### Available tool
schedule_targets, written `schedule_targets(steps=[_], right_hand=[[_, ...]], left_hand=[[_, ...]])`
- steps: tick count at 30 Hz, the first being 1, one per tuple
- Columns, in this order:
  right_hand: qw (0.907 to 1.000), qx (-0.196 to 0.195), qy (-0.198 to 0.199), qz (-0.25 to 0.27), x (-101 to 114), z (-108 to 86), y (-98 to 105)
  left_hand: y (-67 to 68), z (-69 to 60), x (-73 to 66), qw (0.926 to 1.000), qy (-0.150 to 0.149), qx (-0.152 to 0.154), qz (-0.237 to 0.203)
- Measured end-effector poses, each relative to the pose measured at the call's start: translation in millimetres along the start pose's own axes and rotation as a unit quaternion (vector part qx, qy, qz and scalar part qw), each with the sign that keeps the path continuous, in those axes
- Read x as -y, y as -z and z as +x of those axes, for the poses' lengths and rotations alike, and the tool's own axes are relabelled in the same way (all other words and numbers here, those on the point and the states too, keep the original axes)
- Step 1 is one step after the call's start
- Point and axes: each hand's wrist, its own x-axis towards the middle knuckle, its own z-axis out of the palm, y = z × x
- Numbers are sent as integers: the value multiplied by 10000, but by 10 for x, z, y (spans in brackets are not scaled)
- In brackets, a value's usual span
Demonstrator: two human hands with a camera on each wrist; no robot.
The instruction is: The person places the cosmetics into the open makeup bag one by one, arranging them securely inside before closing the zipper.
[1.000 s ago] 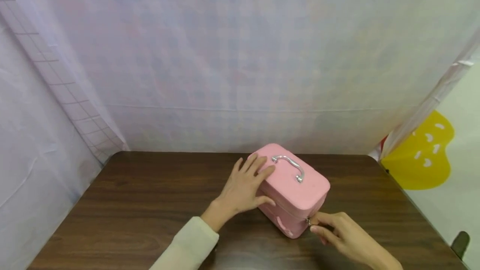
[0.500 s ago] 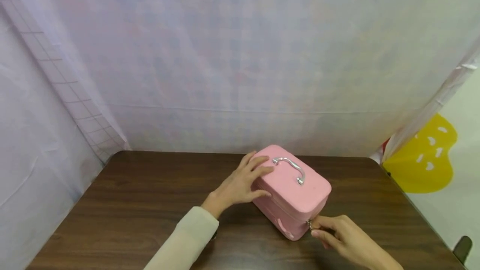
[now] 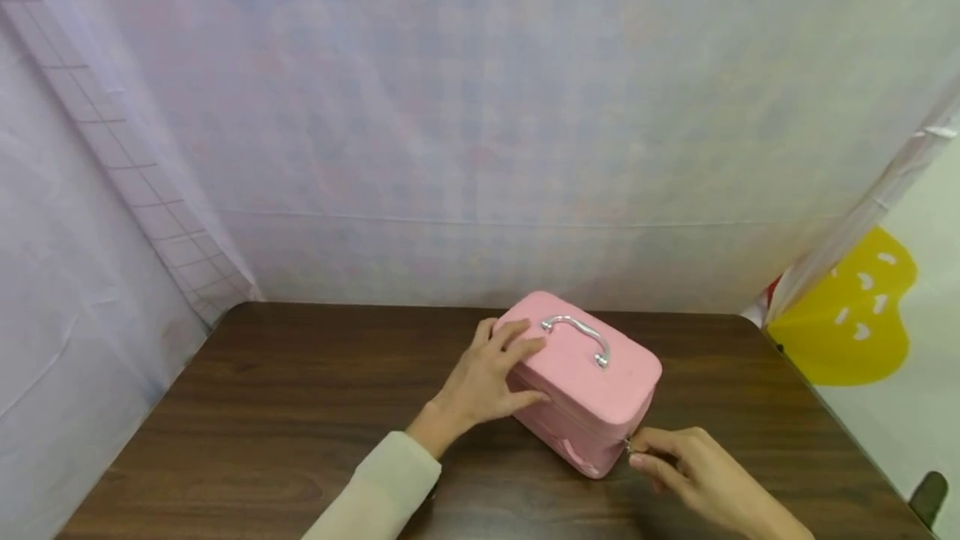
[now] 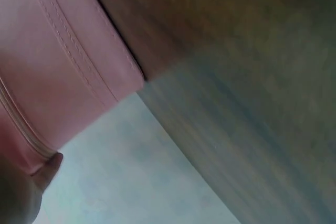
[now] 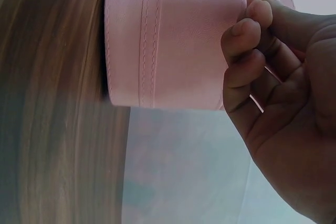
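A pink vanity case (image 3: 562, 365) with a silver handle (image 3: 577, 333) on its lid stands at an angle on the table. My left hand (image 3: 480, 373) rests spread on its left end, fingertips on the lid and thumb against the side. At the near right corner, my right hand (image 3: 697, 469) pinches a small metal zipper pull (image 3: 628, 445) between thumb and forefinger. In the right wrist view the other fingers of the right hand (image 5: 283, 87) are curled, and they hide the pull. A zipper (image 4: 23, 124) runs below the lid in the left wrist view.
The dark wooden table (image 3: 285, 415) reaches back to a pale hanging curtain (image 3: 450, 123). A yellow heart-shaped piece (image 3: 855, 315) is beyond the table's right edge. A dark knob-like object (image 3: 928, 498) sits low at the far right.
My right hand has shifted slightly right with the zipper pull, round the case's near corner. The case has turned a little, and the left hand's fingers have shifted slightly on the lid.
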Motion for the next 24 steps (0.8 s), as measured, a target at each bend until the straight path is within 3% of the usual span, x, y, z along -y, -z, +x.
schedule_targets(steps=[15, 24], right_hand=[[9954, -522, -158, -783, 27, 32, 13], [9958, -546, -40, -735, 29, 25, -26]], left_hand=[[-59, -76, -254, 9929, 535, -1041, 228], [-83, -49, -323, 9900, 686, -1141, 472]])
